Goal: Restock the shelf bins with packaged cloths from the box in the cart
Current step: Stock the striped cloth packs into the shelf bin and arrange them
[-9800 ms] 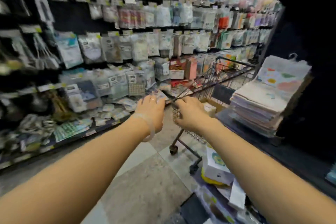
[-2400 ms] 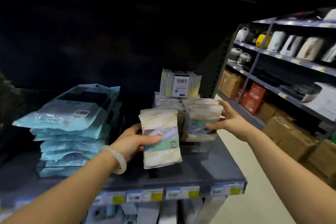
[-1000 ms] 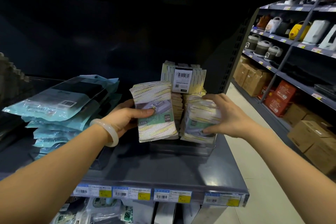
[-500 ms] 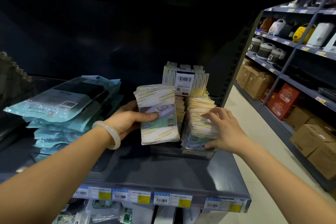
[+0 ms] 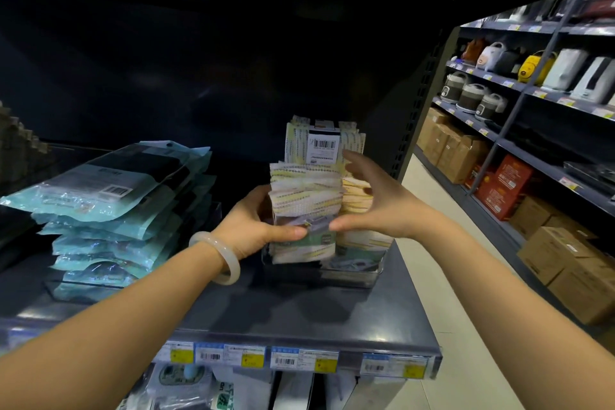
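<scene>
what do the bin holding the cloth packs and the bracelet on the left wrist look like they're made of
The bin looks like clear hard plastic, perhaps acrylic: the packs show through its glossy walls. The bracelet is a pale, milky, smooth bangle with a soft sheen, possibly jade, glass or resin. The cloth pack that the left hand holds seems to be woven fabric in shiny film.

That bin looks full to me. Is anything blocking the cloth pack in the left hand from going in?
Yes: the cloth pack rests upright on packs already filling the clear bin, leaving no visible gap below.
</scene>
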